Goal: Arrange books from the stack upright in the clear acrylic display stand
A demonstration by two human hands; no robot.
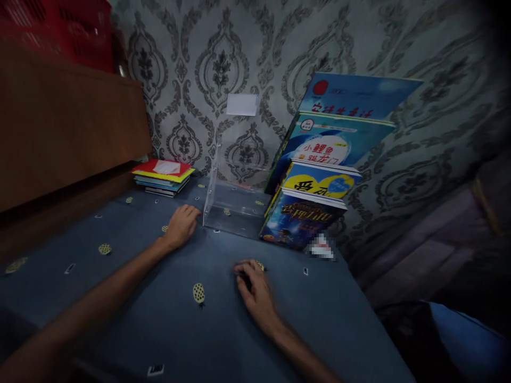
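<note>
My left hand (pixel 183 226) rests low over the table beside the left edge of a clear acrylic book stand (pixel 210 199). Its fingers are loosely bent, and their tips reach or nearly touch that edge. Nothing shows in this hand. In front of the stand, my right hand (pixel 257 295) hovers at or just above the cloth, slightly blurred, with thumb and fingers apart and holding nothing. Several books stand in the rack's right side: a dark blue book (pixel 299 219) in front, a blue-and-yellow book (pixel 319 180), a teal book (pixel 343 135) and a tall blue book (pixel 363 91) behind.
A stack of thin books (pixel 162 178) lies at the back left. A brown wooden cabinet (pixel 72 122) bears a red plastic basket (pixel 83 34). The dark blue tablecloth (pixel 167 314) has pineapple prints. A pixelated white item (pixel 322 247) lies right of the books.
</note>
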